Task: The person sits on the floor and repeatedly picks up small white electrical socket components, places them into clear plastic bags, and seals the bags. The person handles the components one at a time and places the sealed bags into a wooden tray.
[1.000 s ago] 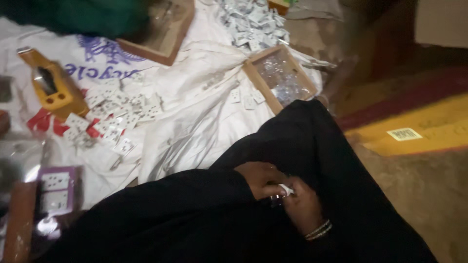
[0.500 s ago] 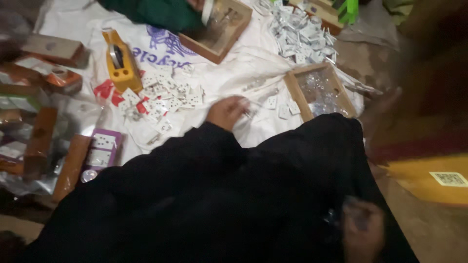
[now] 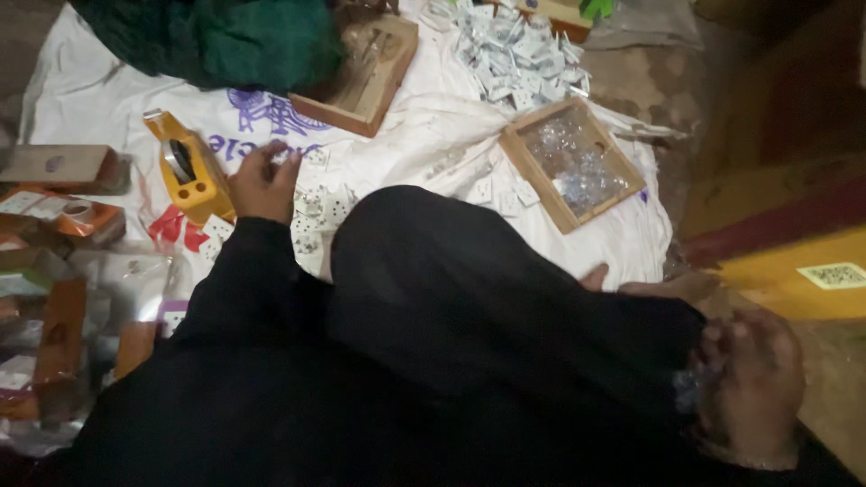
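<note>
- Left hand (image 3: 263,183) reaches out over the white sheet (image 3: 424,144), fingers curled down onto the small white pieces (image 3: 316,212) scattered there; the fingertips seem to pinch at one, but whether anything is held can't be told.
- That hand sits just right of the yellow tape dispenser (image 3: 185,171), near it but apparently not touching.
- Right hand (image 3: 749,383) is low at the right of the view, at the edge of the black garment (image 3: 433,361), blurred; fingers loosely bent around something small and shiny, too blurred to tell what it is or how tight the hold is.
- Bare foot (image 3: 667,287) pokes out from the garment just above the right hand.
- Shallow wooden tray (image 3: 528,149) with clear glittery bits lies on the sheet, well apart from both hands.
- Second wooden tray (image 3: 397,77) sits farther up, beside a dark green cloth (image 3: 207,36).
- Heap of more white pieces (image 3: 514,54) at the top of the sheet.
- Orange and brown packets (image 3: 63,225) piled off the sheet's left edge.
</note>
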The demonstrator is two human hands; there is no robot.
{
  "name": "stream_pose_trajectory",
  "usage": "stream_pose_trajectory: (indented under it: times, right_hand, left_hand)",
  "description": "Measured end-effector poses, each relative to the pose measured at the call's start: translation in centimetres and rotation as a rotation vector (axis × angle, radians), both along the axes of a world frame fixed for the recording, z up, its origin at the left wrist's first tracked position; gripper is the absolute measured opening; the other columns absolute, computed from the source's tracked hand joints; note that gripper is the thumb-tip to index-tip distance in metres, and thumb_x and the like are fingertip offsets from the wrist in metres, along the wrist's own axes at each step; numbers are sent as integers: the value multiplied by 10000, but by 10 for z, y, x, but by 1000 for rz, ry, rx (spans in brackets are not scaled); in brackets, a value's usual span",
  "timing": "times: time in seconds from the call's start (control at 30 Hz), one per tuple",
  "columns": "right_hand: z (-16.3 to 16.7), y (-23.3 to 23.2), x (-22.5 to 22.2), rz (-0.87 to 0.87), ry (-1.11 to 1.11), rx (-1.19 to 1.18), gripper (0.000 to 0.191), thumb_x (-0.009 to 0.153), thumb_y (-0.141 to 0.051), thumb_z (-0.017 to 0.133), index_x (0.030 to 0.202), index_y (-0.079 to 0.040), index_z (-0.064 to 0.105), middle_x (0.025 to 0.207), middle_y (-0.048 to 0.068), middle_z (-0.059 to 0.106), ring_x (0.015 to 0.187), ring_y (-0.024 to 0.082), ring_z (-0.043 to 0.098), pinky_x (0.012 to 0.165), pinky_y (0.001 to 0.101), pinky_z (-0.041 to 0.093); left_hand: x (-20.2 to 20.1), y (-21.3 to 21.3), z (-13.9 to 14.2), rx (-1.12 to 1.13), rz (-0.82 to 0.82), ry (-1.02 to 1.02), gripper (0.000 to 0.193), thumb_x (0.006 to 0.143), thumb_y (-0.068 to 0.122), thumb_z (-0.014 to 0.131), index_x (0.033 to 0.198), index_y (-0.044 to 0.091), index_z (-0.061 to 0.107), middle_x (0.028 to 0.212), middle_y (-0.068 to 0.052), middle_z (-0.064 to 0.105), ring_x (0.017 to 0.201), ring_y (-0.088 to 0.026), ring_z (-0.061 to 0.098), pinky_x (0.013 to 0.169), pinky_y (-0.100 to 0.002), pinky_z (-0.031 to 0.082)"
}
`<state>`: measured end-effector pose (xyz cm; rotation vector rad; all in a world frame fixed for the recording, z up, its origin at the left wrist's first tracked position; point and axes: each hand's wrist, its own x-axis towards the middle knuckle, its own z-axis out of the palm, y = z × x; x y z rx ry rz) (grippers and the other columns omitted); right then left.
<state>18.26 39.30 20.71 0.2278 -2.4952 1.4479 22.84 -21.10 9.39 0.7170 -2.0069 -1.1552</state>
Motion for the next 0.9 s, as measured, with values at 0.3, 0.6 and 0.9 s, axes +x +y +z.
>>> stream_pose_trajectory:
  times: [0.3, 0.6, 0.9]
  right_hand:
    - [7, -51, -69, 307, -94, -894, 573, 1142, -553, 361, 921, -69, 573, 788, 56, 549, 663, 184, 487, 624, 326, 406]
    - [-134, -86, -187, -56, -300, -366, 312, 1083, -325, 522, 957, -47, 584, 690, 24, 505, 569, 147, 478, 540, 297, 428]
    - [-246, -83, -217, 190, -733, -354, 318, 989, -140, 506, 1256, -20, 629, 807, 28, 661, 531, 72, 470, 462, 222, 378]
  left_hand:
    - [-190, 119, 22, 74, -594, 223, 214, 925, 202, 780, 1056, 39, 734, 893, -91, 748, 787, -165, 688, 733, -299, 558]
    - [-283, 223, -65, -233, -713, -966, 234, 881, 143, 659, 1067, 86, 790, 1170, -162, 738, 1105, -345, 712, 887, -483, 577]
    - [-323, 235, -122, -307, -644, -978, 217, 913, 165, 629, 1013, 67, 795, 1097, -159, 753, 1049, -343, 725, 839, -457, 589]
